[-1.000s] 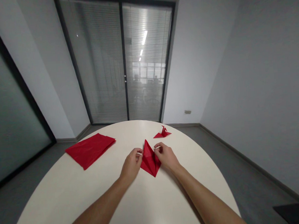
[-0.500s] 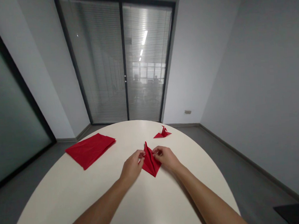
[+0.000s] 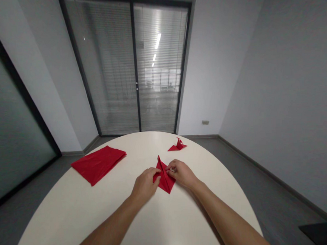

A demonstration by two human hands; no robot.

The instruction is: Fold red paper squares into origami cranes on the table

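A red folded sheet of origami paper (image 3: 165,183) lies on the white table in front of me, diamond-shaped, with a raised crease down its middle and one point facing me. My left hand (image 3: 145,181) rests at its left edge, fingers over the paper and thumb beside it. On the right edge, my right hand (image 3: 181,173) pinches the paper between thumb and fingers. Part of both side corners is hidden under my fingers. Beyond my right hand stands a finished red paper crane (image 3: 179,145).
A stack of red paper sheets (image 3: 99,164) lies at the left of the round white table (image 3: 143,228). Behind the table is a glazed partition with blinds (image 3: 115,73). A dark object (image 3: 325,230) shows at the lower right corner.
My left hand has gone from a pinch at the edge to fingers laid over the paper's left side. The middle opening looks narrower and flatter. My right hand has barely moved.
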